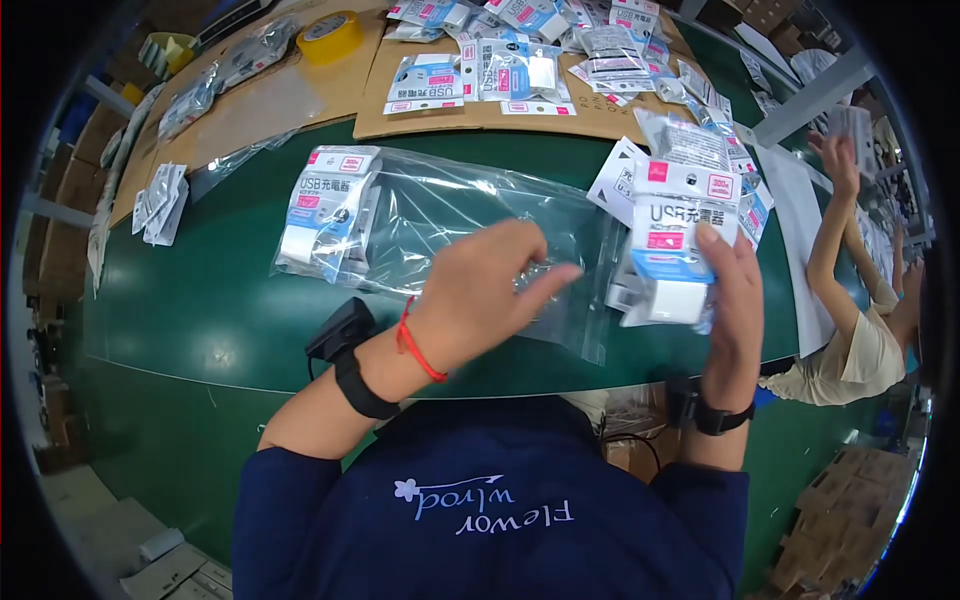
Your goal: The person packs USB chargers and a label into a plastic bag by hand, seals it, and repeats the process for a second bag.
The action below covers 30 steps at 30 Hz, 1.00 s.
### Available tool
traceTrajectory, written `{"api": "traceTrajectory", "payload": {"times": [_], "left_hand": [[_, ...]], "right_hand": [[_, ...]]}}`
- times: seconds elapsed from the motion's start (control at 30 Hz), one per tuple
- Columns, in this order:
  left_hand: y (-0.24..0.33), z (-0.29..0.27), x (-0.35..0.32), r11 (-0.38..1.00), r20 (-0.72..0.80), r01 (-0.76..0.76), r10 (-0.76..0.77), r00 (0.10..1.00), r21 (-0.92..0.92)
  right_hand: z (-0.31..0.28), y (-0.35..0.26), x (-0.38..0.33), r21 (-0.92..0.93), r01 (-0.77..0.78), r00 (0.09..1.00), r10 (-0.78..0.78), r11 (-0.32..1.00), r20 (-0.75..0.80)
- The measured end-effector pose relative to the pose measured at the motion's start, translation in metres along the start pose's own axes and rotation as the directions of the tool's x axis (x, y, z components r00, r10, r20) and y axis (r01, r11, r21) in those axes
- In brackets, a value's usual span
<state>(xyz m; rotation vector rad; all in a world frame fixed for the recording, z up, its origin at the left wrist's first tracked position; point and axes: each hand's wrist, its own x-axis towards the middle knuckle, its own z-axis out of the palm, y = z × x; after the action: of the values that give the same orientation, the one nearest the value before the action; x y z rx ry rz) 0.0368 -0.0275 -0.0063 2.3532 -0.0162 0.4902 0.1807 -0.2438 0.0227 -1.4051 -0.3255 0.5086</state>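
Observation:
In my right hand (737,285) is a stack of packaged USB chargers (668,245), white, blue and pink, with the thumb pressed on the front pack. My left hand (490,285) hovers over a large clear plastic bag (430,200), thumb and index finger apart, the other fingers curled and partly hidden. Nothing shows in its grasp. The bag lies flat on the green table, its open-looking end toward the right hand. Inside its left end sits another stack of charger packs (325,215).
Cardboard (400,118) at the back carries a pile of charger packs (520,70) and a yellow tape roll (330,38). Folded white leaflets or packs (160,205) lie at the left. A metal post (815,95) rises at the right, near a co-worker's raised arm (835,220).

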Motion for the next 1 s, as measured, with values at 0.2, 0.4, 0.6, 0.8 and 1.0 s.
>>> {"api": "traceTrajectory", "payload": {"times": [0.2,0.4,0.6,0.8,1.0], "left_hand": [[-0.019,0.040,-0.014,0.980,0.059,-0.001,-0.011,0.998,0.197],[-0.005,0.028,-0.019,0.997,-0.113,-0.056,0.061,0.992,0.048],[0.008,0.019,-0.022,0.983,-0.144,-0.170,0.178,0.973,0.067],[0.018,-0.002,-0.061,0.792,0.480,0.415,-0.179,0.859,-0.447],[0.020,0.027,-0.071,-0.155,0.844,0.839,-0.237,0.482,-0.522]], "right_hand": [[-0.036,-0.007,0.007,-0.432,-0.168,0.962,0.243,0.886,0.123],[-0.018,-0.001,0.013,-0.679,-0.160,0.765,0.524,0.717,0.373],[0.027,0.023,0.034,-0.666,-0.191,0.694,0.579,0.722,0.429],[0.037,0.031,0.044,-0.503,-0.219,0.693,0.496,0.836,0.523],[0.043,0.031,0.062,-0.578,-0.056,0.501,0.523,0.814,0.690]]}}
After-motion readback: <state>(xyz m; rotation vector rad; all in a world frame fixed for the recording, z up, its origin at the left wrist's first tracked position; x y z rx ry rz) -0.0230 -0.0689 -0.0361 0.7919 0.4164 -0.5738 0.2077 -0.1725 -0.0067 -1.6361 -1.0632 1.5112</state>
